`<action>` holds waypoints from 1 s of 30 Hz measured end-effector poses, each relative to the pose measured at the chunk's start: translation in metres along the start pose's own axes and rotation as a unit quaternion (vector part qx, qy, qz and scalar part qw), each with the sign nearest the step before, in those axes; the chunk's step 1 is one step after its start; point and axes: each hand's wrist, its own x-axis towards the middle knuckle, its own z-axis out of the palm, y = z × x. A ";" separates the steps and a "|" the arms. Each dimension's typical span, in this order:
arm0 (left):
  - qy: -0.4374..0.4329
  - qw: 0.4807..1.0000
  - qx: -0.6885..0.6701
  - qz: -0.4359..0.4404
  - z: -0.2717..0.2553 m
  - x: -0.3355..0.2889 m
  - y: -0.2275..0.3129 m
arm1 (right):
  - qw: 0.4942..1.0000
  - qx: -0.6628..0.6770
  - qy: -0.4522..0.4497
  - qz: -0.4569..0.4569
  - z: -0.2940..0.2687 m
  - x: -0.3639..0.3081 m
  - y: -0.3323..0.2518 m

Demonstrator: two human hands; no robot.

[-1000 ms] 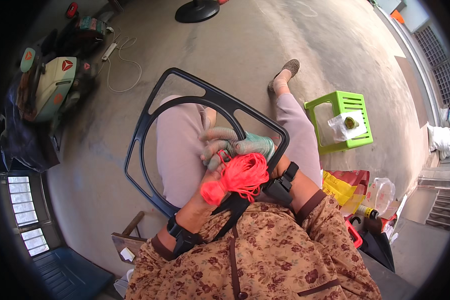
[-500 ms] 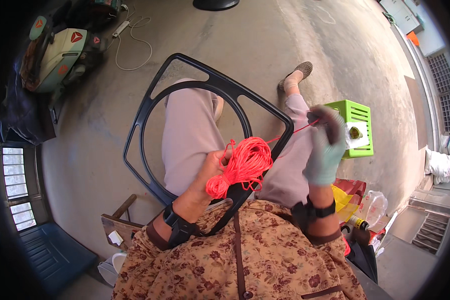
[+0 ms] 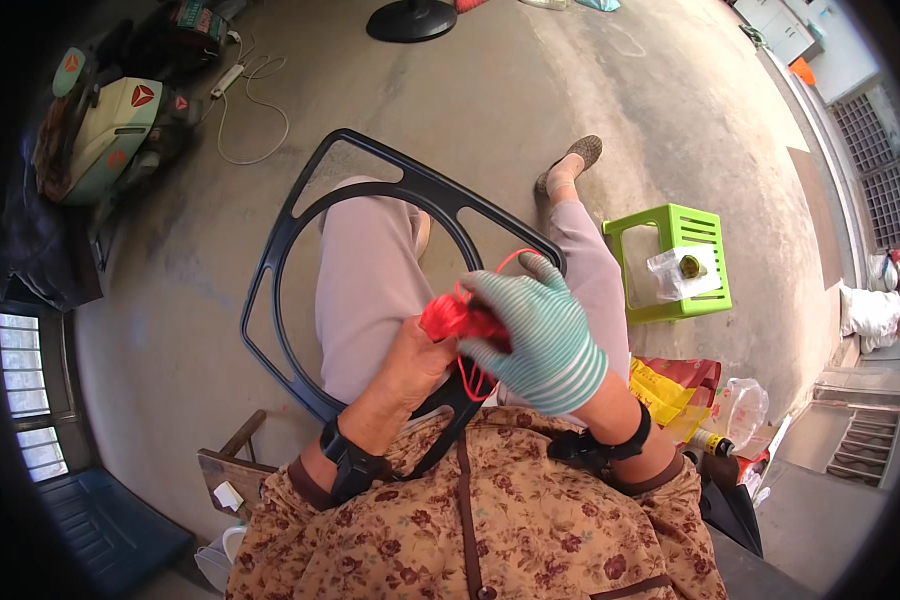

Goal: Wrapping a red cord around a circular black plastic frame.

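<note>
My bare left hand (image 3: pixel 415 360) grips a bundle of bright red cord (image 3: pixel 445 318) above my lap. Over the bundle's right side curls my right hand (image 3: pixel 550 345), in a green-and-white striped glove, its fingers closed round the cord and hiding much of it. A loop of cord hangs below the hands and another arcs above the gloved fingers. Across my thighs rests a black frame (image 3: pixel 432 190) with a large round opening and smaller corner openings. Both hands are over its lower right side, which they partly cover.
A green plastic stool (image 3: pixel 675 215) stands to the right, with a clear bag and a small roundish item on it. Colourful bags (image 3: pixel 670 385) and a bottle lie by my right side. A scooter (image 3: pixel 120 130) and a power strip (image 3: pixel 228 80) are at the far left.
My right hand has come left and down from beside the stool, where it drew out a strand, to close over the bundle. The view has shifted slightly.
</note>
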 end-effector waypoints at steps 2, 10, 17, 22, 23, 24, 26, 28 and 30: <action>0.013 0.999 0.046 -0.015 -0.001 -0.007 0.004 | 0.995 -0.084 -0.029 -0.037 0.001 -0.001 -0.005; 0.015 0.992 0.081 -0.099 -0.007 -0.005 0.011 | 0.953 0.186 0.183 0.151 -0.038 -0.028 0.028; 0.006 0.996 0.038 -0.083 -0.002 -0.003 0.004 | 0.964 0.105 0.109 0.217 -0.017 0.006 0.012; 0.006 0.995 0.045 -0.086 -0.008 -0.005 -0.001 | 0.934 -0.319 0.161 -0.016 -0.015 0.017 0.030; 0.007 0.995 0.044 -0.086 -0.007 -0.005 0.000 | 0.959 -0.242 0.144 0.041 -0.012 0.016 0.039; 0.008 0.996 0.035 -0.080 -0.005 -0.006 0.003 | 0.974 -0.162 0.126 0.099 -0.009 0.014 0.050; 0.005 0.997 0.025 -0.078 -0.001 -0.006 0.010 | 0.965 0.098 0.111 0.217 0.002 0.007 0.081; -0.014 0.996 0.022 -0.087 -0.001 -0.008 0.015 | 0.725 0.635 0.086 0.251 0.012 -0.003 0.103; -0.019 0.996 0.021 -0.087 -0.001 -0.008 0.016 | 0.589 0.762 0.021 0.269 0.035 -0.011 0.123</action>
